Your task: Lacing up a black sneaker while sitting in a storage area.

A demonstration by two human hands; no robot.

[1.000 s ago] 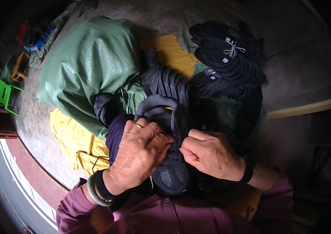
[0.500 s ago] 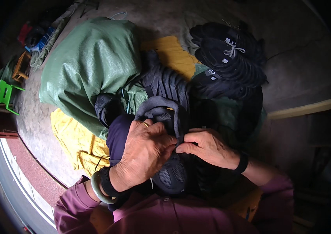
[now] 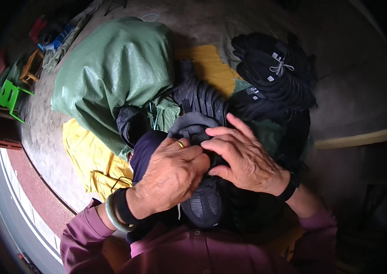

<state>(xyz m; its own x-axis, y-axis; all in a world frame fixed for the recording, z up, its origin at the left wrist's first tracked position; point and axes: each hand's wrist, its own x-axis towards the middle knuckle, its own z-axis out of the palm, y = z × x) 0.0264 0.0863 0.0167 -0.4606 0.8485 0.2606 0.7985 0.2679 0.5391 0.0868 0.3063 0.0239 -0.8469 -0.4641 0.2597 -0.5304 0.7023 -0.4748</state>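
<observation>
A black shoe upper with mesh panels at its toe lies across my lap, toe toward me. Its padded grey-black collar curves up on the far side of my hands. My left hand is closed on the upper near the collar; whatever is pinched in its fingertips is hidden. My right hand hovers over the right side of the collar, fingers spread, with nothing visible between them. A pale thread end hangs beside the toe.
Beyond the collar lies a row of nested black uppers. A bundle of black uppers tied with pale cord sits at the far right. A large green woven sack and yellow cloth are on the left, with a green chair farther off.
My right hand has let go of the collar edge, and its fingers have spread and lifted. My left hand stays closed on the upper. The whole view has shifted slightly.
</observation>
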